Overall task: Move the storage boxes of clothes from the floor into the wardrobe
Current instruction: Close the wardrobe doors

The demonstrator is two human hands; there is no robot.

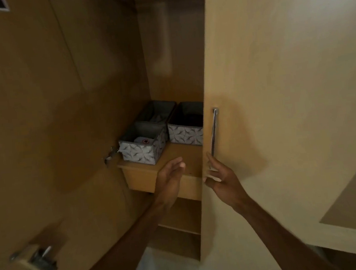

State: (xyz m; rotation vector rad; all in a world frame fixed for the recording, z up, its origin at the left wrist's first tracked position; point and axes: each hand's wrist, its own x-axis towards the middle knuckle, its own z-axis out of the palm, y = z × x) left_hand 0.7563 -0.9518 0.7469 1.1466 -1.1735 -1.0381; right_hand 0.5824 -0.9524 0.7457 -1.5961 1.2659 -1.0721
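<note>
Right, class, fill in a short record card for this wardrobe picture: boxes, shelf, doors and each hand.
boxes on shelf: three patterned fabric boxes: front left box, back left box, right box
shelf: wooden shelf, bare at the front
right door: right door part open, metal handle
left door: left door swung open
left hand: left hand open, empty, in front of the shelf
right hand: right hand open, at the door edge below the handle

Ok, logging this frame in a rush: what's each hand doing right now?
Left hand: open, holding nothing, in front of the shelf.
Right hand: open, holding nothing, fingers at the door edge below the handle.
</note>
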